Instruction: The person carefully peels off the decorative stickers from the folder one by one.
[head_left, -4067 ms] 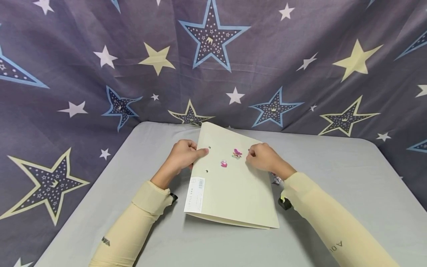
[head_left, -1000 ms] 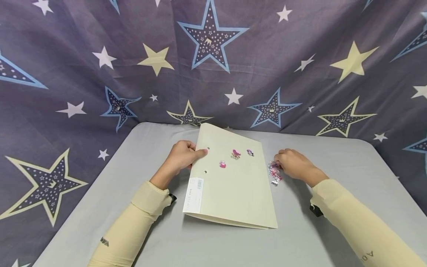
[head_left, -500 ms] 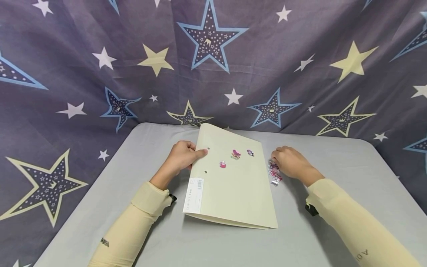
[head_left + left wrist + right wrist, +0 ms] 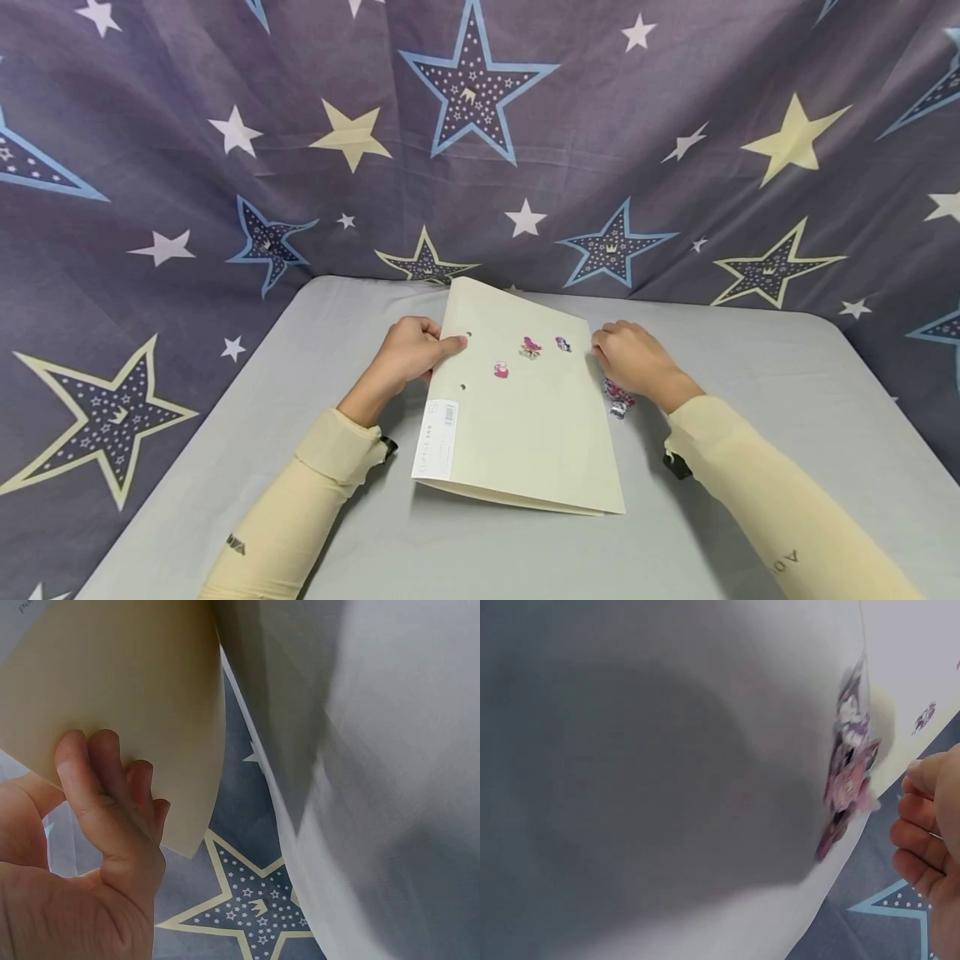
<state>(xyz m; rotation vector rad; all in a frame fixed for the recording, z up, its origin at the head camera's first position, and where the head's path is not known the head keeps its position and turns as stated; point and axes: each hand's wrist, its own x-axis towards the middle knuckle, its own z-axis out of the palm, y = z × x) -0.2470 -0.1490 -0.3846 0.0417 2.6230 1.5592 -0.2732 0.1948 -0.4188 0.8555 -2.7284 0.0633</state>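
My left hand grips the spine side of a cream file folder, thumb on the cover and fingers behind it. On the cover sit a pink sticker, a magenta and green one and a small purple one. At the folder's upper right edge is my right hand, fingers curled and thumb against the index finger. I cannot tell whether a sticker is between its fingertips. Just below that hand lies a heap of shiny stickers, partly hidden in the head view.
The folder stands slightly propped on a grey cloth-covered table, its lower edge gaping a little. A white label with a barcode is at its lower left. Behind hangs a dark curtain with stars.
Since 4.1 s ago the purple sticker has come into view on the cover. My right hand has moved left from the sticker heap to the folder's edge; my left hand keeps its grip.
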